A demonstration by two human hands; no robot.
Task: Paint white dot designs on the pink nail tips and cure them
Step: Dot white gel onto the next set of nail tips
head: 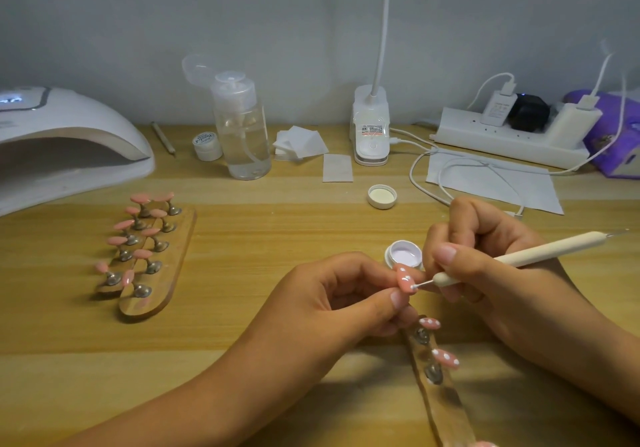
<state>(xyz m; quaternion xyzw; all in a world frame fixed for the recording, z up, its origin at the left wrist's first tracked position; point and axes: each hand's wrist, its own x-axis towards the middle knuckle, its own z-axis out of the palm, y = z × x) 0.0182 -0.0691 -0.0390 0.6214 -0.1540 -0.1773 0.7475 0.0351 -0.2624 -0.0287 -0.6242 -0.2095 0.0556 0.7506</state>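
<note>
Two hands (332, 297), three holder strips (173, 256), ten plain tips (140, 198), three dotted tips (429, 323), one pen (519, 256)

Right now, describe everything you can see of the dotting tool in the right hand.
The dotting tool is a slim cream stick, matte-looking, with a thin metal pin at each end. It slants from upper right down to lower left. The right hand pinches it near the lower end, pen-style. Its lower tip touches the pink nail tip, at a white dot, which the left hand holds.
</note>
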